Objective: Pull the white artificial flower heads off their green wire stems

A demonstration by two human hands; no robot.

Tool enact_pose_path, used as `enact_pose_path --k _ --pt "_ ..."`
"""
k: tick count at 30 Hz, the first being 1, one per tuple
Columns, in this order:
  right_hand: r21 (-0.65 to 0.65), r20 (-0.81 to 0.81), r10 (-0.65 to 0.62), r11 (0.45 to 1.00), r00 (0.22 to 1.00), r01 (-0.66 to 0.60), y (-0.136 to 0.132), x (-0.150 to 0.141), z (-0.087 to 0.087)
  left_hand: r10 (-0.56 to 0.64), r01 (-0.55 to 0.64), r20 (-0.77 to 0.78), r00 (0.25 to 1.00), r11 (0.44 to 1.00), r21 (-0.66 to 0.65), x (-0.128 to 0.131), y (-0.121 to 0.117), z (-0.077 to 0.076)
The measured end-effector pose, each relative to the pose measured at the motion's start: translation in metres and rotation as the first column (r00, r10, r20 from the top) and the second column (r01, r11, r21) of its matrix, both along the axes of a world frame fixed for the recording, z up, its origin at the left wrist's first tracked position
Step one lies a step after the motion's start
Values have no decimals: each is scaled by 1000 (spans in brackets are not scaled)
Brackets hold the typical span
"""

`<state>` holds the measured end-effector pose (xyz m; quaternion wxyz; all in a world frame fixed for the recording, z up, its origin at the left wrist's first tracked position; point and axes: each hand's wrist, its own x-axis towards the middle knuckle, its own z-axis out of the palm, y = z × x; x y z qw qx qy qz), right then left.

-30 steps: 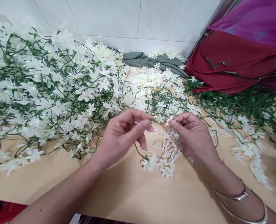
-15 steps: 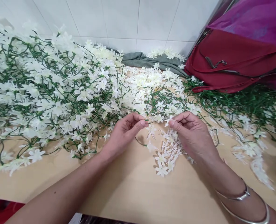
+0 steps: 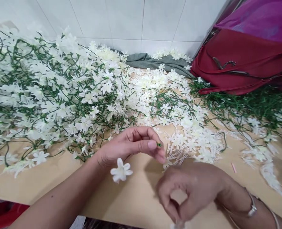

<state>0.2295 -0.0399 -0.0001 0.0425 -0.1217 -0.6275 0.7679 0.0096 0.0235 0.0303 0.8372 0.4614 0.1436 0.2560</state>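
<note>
My left hand (image 3: 137, 144) is closed on a thin green artificial flower stem, whose green tip (image 3: 159, 144) sticks out past the thumb. A white artificial flower (image 3: 121, 171) hangs below that hand, seemingly from the stem's other end. Lower and to the right, my right hand (image 3: 186, 190) points downward with thumb and forefinger pinched. Between those fingertips a small white blossom (image 3: 177, 225) shows only in part, blurred at the bottom edge. Beyond my hands, loose white blossoms (image 3: 188, 140) and thin white stamens (image 3: 175, 152) lie scattered on the table (image 3: 122, 203).
A big heap of white flowers on green stems (image 3: 59, 92) fills the left. At right, a red bag (image 3: 243, 63) rests behind green stems (image 3: 253, 101), with purple plastic (image 3: 262, 19) above. Grey cloth (image 3: 160, 62) lies along the tiled wall (image 3: 126, 22).
My right hand has dropped toward the table's front edge and turned downward, uncovering loose blossoms. My left hand has come slightly nearer and right, its hanging flower now left of the fingers.
</note>
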Motion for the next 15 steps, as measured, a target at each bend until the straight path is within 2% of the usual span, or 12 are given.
enact_pose_path --k 2,4,5,6,7,9,10,11,12,15 --pt "3 73 -185 983 980 186 11 10 -1 -197 197 -55 979 980 0 0 1 -5" --pt "48 53 -440 898 897 437 23 22 2 -366 371 -125 922 929 15 3 2 -12" --pt "61 28 -511 858 859 509 29 27 3 -406 415 -158 900 909 31 6 3 -15" --pt "79 1 -560 826 828 558 34 31 4 -395 411 -182 901 910 59 9 3 -18" --pt "89 -39 -632 769 774 633 38 33 4 -337 362 -201 920 927 101 12 4 -20" --pt "87 -141 -795 584 590 807 44 35 1 -125 169 -216 968 965 201 19 4 -23" --pt "76 -179 -848 493 498 867 46 35 -1 -20 72 -214 977 968 240 22 4 -24" --pt "65 -204 -881 424 428 903 47 35 -3 57 2 -212 976 964 267 25 3 -25" --pt "56 -212 -897 386 389 921 48 34 -4 103 -41 -210 972 959 282 27 3 -26" --pt "27 -178 -918 355 354 935 48 32 -7 233 -161 -188 954 929 335 31 2 -30"
